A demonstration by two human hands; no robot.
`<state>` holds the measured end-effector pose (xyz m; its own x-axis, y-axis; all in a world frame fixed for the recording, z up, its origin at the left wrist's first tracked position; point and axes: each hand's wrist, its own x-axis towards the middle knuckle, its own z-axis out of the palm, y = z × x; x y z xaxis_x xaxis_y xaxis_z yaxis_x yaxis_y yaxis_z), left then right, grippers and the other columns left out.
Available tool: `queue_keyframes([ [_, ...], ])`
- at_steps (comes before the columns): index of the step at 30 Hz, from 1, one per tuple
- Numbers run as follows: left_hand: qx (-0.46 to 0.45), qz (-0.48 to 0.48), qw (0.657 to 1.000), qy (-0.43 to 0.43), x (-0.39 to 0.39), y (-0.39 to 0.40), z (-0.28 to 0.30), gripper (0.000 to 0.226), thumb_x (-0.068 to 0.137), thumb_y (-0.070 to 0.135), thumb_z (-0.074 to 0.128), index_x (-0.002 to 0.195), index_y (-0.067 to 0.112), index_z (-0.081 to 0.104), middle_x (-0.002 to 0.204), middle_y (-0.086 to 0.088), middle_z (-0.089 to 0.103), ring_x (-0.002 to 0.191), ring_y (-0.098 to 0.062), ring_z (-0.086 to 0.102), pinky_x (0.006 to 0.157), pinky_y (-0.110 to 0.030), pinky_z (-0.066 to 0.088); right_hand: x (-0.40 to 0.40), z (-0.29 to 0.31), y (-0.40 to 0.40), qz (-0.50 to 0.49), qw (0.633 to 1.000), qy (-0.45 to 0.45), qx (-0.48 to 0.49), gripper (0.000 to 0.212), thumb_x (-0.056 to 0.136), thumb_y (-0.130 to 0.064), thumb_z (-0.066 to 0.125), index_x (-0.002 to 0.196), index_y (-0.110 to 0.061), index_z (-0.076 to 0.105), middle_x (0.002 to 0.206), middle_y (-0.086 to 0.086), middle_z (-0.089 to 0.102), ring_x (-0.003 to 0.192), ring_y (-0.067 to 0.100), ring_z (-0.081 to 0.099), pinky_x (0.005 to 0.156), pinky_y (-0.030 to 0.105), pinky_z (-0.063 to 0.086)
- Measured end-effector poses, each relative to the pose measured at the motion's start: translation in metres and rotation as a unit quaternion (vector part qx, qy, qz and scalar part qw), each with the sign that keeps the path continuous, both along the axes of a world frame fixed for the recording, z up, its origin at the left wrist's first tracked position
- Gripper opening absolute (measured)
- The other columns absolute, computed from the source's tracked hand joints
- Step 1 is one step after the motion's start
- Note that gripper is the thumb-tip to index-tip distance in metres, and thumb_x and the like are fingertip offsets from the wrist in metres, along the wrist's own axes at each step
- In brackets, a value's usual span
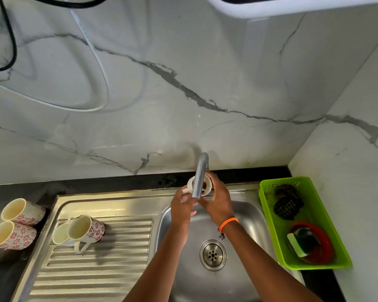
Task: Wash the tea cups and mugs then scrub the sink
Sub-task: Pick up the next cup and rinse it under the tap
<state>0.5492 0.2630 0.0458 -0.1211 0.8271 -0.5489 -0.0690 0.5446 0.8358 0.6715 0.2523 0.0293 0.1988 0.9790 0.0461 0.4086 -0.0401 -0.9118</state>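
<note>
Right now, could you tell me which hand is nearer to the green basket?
Right. The right hand holds the cup under the tap, on the green basket's side; the left hand is beyond it, farther away.

Both hands [202,203] hold white cup [206,185] under tap [200,177].

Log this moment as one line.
stage: washing | both hands: left hand, right hand hold cup under faucet | sink: unscrubbed

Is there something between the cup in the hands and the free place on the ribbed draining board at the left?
Nothing visible blocks that way. The cup is held by both hands under the tap. On the draining board, two mugs lie near its far left corner; the rest is bare.
</note>
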Motion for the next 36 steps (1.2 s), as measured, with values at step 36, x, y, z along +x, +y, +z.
queue_keyframes([
  [36,0.128,-0.061,0.99,0.025,-0.005,-0.003,-0.018,0.075,0.067,-0.009,0.092,0.131,0.018,0.064,0.127,-0.003,0.072,0.117,-0.013,0.07,0.093,-0.027,0.06,0.024,0.008,-0.011,-0.049,0.969,0.24,0.023,0.054,0.09,0.021,0.041,0.119,-0.014,0.071,0.118,-0.001,0.075,0.103,0.009,0.067,0.072,0.019,0.048],
])
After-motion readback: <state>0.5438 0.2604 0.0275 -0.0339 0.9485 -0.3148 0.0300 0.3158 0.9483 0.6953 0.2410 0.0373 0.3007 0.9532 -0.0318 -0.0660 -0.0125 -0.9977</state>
